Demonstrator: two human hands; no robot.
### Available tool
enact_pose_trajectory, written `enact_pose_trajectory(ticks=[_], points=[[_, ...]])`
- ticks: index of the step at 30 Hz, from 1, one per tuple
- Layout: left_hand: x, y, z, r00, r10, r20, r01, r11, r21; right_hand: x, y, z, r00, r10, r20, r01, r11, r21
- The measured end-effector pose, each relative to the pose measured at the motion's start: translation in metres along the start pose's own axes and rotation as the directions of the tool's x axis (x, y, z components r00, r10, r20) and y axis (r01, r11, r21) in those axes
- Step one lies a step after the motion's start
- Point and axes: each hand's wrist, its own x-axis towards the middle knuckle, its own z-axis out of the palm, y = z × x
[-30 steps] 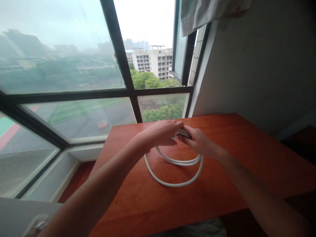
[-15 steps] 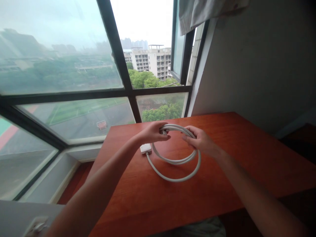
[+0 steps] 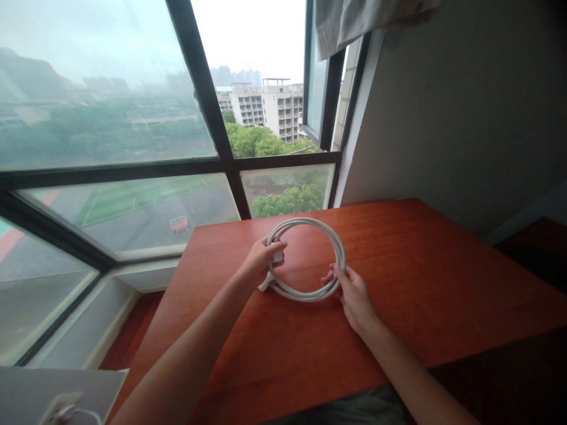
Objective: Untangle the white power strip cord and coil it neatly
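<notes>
A white cable (image 3: pixel 305 221) forms a round coil of several loops, held upright just above the reddish wooden table (image 3: pixel 398 265). My left hand (image 3: pixel 264 255) is closed around the coil's left side, together with a white plug end (image 3: pixel 277 255) that shows between the fingers. Below that hand, another white end piece (image 3: pixel 266 283) sticks out from the coil at the lower left. At the coil's right side, my right hand (image 3: pixel 352 293) pinches the loops between thumb and fingers.
Beyond the table's far edge stands a dark-framed window (image 3: pixel 177 168), with one pane swung open. A grey wall (image 3: pixel 420 118) rises on the right, and a curtain (image 3: pixel 354 23) hangs at the top. At the lower left, a white surface carries a socket with a plug (image 3: pixel 66 410).
The trailing loop and white block from the table are gathered in with the coil, which is now a rounder ring. My right hand has moved lower along its right side.
</notes>
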Motion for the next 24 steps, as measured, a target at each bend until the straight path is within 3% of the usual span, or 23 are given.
enact_pose_trajectory(ticks=[3,6,10,15,20,24], points=[[-0.005,-0.013,0.008,0.998,-0.038,-0.044,0.033,0.993,-0.110,0.002,0.008,0.005,0.998,-0.001,-0.063,0.008,0.994,0.106],[-0.011,-0.021,0.017,0.998,0.001,-0.064,-0.006,0.997,-0.071,0.009,0.011,0.006,0.996,-0.014,-0.086,0.027,0.988,0.154],[-0.013,-0.024,0.020,0.990,0.112,-0.082,-0.099,0.983,0.155,0.018,0.010,0.002,0.995,0.037,-0.095,-0.014,0.974,0.226],[-0.006,-0.025,0.015,0.963,0.260,-0.075,-0.193,0.855,0.481,0.022,0.004,-0.002,0.994,0.076,-0.083,-0.053,0.967,0.248],[-0.005,-0.024,0.006,0.956,0.292,0.015,-0.216,0.673,0.708,0.027,-0.001,-0.005,0.996,0.066,-0.060,-0.058,0.989,0.134],[-0.001,-0.019,0.003,0.971,0.239,0.022,-0.166,0.602,0.781,0.035,0.002,-0.014,0.998,0.035,-0.050,-0.040,0.996,-0.086]])
